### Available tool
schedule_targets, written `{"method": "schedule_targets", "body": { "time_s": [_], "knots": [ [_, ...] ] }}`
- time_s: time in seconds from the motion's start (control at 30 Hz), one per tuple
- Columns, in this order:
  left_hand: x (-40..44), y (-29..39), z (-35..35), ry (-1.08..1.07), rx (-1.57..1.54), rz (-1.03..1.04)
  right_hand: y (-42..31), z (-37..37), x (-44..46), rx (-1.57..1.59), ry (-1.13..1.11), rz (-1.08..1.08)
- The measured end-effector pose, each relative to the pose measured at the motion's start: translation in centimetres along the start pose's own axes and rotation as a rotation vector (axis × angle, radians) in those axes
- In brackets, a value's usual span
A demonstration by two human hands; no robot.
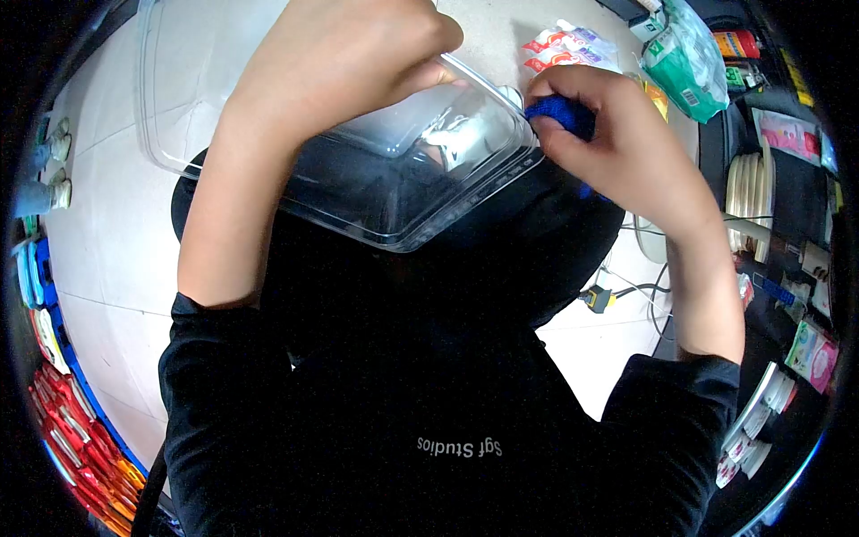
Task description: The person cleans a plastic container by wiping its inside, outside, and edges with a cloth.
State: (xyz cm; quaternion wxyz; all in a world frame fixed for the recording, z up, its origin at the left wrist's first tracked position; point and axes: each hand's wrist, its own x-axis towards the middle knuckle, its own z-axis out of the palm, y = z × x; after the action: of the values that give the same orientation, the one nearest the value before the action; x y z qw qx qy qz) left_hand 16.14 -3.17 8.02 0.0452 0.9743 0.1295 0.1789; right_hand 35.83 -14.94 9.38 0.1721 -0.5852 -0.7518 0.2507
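Observation:
A clear plastic box [376, 215] rests tilted over my dark-clothed lap, its rim turned partly toward me. My left hand [376, 54] is closed on the far rim, with the thumb along the edge. At the right corner of the box, my right hand [617, 125] pinches a bunched blue cloth [562, 114] against or very near the rim. A small blue bit also shows below that hand. Light reflects off the clear wall between both hands, and my left forearm covers part of the box.
Red-and-white packets [568, 49] lie on the tiled floor [107, 268] ahead, beside a green plastic package [687, 63]. Shelved goods line the right, with a plug and cables [601, 298] nearby. Red packets [76, 438] fill the lower left. Another person's shoes [60, 170] stand at left.

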Motion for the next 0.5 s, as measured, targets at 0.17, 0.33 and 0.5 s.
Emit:
{"method": "schedule_targets", "body": {
  "time_s": [0.17, 0.33, 0.5],
  "knots": [
    [-0.1, 0.0, 0.2, 0.004, 0.048, 0.012, 0.1, 1.9, -1.2, 0.044, 0.202, 0.033],
    [0.2, 0.2, -0.1, -0.012, 0.060, -0.046, 0.1, 3.8, -1.8, 0.186, 0.397, 0.206],
    [0.4, 0.1, 0.1, 0.038, 0.056, -0.053, -0.4, 6.0, -1.5, 0.219, 0.632, 0.348]
  ]
}}
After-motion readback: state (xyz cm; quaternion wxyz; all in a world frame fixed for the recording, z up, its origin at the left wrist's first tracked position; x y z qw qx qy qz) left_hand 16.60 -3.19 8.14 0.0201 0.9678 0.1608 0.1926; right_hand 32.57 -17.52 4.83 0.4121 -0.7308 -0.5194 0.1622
